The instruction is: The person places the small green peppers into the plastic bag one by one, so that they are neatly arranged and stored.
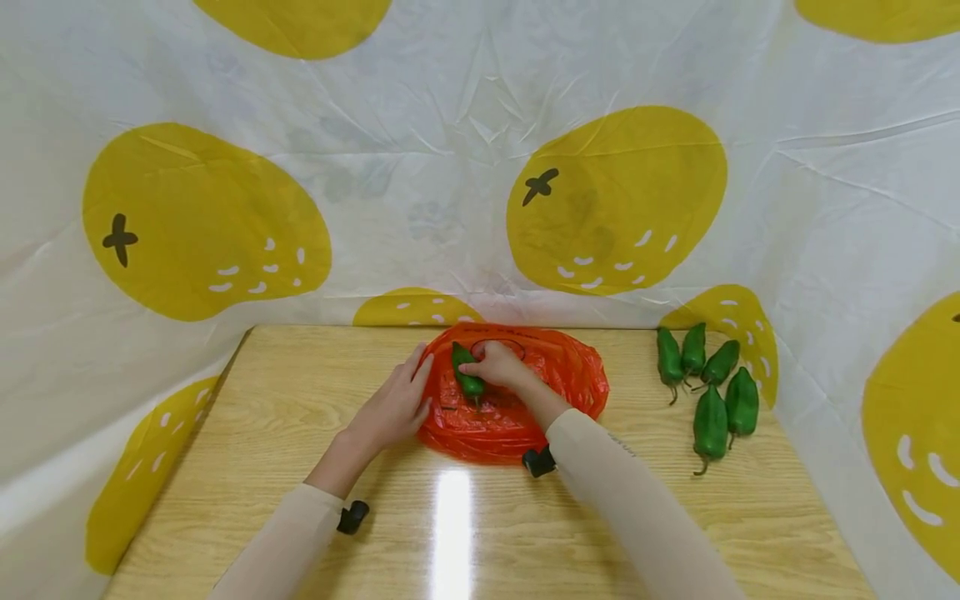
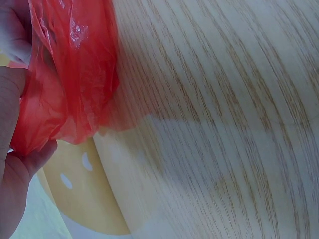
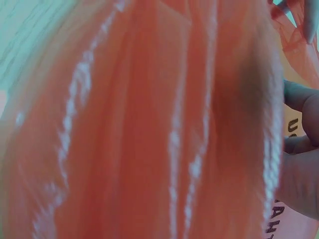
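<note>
The left forearm is extended forward and inward, with the left hand (image 1: 392, 406) placed at the left side of a red plastic bag (image 1: 480, 437); its fingers are spread along the bag's edge, and the film is pinched between thumb and fingers, as is shown from the left wrist. The right forearm is angled forward and to the left across the bag's near right side, and the right hand (image 1: 501, 365) is bent over the opening. A green pepper (image 1: 469, 385) is grasped by the right thumb and fingers, held at their left side with its stem pointed toward the person. To the right of the left fingertips, the pepper is kept apart from them. Whether the bag's bottom is touched by it cannot be told.
</note>
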`<state>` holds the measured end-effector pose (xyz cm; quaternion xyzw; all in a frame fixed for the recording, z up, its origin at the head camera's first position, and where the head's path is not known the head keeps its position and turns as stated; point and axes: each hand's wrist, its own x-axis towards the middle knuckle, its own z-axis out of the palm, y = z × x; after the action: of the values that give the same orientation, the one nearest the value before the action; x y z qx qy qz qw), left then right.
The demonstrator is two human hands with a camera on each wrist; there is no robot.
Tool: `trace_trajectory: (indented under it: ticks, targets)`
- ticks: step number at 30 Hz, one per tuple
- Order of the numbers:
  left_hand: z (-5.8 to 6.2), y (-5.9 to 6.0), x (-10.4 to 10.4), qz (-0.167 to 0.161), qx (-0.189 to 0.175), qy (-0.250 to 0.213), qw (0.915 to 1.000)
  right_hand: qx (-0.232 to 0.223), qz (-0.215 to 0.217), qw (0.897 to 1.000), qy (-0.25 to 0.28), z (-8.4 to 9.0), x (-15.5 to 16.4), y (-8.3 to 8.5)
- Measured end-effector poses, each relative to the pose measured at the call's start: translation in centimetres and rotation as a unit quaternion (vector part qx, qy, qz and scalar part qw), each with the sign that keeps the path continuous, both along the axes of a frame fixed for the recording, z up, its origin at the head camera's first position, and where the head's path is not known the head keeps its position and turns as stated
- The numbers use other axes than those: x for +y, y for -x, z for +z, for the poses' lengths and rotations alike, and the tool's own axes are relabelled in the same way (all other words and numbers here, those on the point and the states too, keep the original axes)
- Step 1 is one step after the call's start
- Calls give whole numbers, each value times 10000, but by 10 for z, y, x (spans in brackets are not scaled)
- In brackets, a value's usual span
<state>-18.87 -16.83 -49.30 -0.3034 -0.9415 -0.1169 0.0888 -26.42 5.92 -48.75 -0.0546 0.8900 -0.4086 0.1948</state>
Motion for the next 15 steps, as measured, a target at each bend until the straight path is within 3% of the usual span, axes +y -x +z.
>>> trace_trajectory:
  ticks: [15]
  targets:
    - [-1, 0, 0, -120, 189, 33, 9997, 58, -492, 9987, 71, -7, -16, -4]
